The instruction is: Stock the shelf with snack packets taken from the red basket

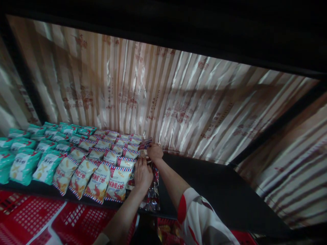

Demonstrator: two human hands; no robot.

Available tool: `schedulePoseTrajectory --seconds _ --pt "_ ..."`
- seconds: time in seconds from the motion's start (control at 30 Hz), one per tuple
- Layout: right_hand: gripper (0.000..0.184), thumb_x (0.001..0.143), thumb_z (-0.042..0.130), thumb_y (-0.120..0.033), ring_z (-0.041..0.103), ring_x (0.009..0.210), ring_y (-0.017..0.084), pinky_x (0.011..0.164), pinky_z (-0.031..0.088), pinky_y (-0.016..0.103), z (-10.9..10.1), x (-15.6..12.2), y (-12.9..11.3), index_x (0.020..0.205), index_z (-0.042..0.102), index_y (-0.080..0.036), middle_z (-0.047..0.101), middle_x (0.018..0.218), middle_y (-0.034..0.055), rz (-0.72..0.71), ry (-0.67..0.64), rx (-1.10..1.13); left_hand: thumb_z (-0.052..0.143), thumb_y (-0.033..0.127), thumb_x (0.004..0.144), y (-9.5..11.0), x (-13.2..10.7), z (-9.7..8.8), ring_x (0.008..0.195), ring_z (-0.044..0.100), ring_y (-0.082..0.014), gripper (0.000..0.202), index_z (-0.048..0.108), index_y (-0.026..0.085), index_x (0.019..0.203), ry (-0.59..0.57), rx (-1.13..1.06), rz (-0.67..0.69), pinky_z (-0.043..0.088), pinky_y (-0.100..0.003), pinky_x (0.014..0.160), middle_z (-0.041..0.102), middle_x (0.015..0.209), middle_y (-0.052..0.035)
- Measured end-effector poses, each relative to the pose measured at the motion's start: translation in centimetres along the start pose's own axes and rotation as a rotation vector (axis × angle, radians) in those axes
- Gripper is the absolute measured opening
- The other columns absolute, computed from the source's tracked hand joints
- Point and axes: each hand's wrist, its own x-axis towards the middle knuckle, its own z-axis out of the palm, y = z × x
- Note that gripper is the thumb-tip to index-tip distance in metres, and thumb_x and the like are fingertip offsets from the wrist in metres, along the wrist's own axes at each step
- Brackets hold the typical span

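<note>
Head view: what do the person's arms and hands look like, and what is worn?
The left hand and right hand are bare: no gloves or watch visible. The right arm wears a short white sleeve with red patches; the left forearm is uncovered.

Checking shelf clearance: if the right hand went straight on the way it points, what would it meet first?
The right hand grips a dark packet; straight on, it would probably meet the rear white snack bags first, though depth is unclear.
</note>
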Motion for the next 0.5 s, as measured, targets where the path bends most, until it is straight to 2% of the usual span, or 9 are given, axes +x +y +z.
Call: schedulePoseTrajectory --seconds 0.27,0.4,0.5 --pt "0.031 0.084 0.045 -0.024 0.058 0.103 0.019 0.087 0.043 0.027 -0.3 -1.0 1.7 0.107 0.066 -0.022 0.062 0.113 0.0088 0.006 0.167 0.113 0.041 0.014 0.080 0.6 -0.3 -0.8 0.119 0.046 -0.0257 0.041 0.055 0.008 0.117 -0.003 0.037 0.050 0.032 -0.038 0.105 0.056 0.123 -0.0167" --pt "0.032 0.083 0.044 -0.018 0.059 0.102 0.019 0.089 0.042 0.025 -0.4 -1.8 3.2 0.105 0.067 -0.019 0.064 0.112 0.0092 -0.002 0.172 0.155 0.042 0.013 0.079 1.2 -0.8 -0.8 0.121 0.045 -0.0247 0.042 0.055 0.009 0.119 -0.006 0.048 0.060 0.031 -0.037 0.106 0.056 0.124 -0.0149" --pt "0.033 0.083 0.044 -0.015 0.059 0.105 0.017 0.091 0.042 0.024 -0.3 -2.3 4.0 0.107 0.066 -0.019 0.065 0.112 0.0081 -0.079 0.166 0.205 0.041 0.012 0.079 1.6 -1.0 -0.8 0.123 0.043 -0.0242 0.045 0.053 0.008 0.123 -0.012 0.076 0.080 0.031 -0.036 0.107 0.055 0.127 -0.0143"
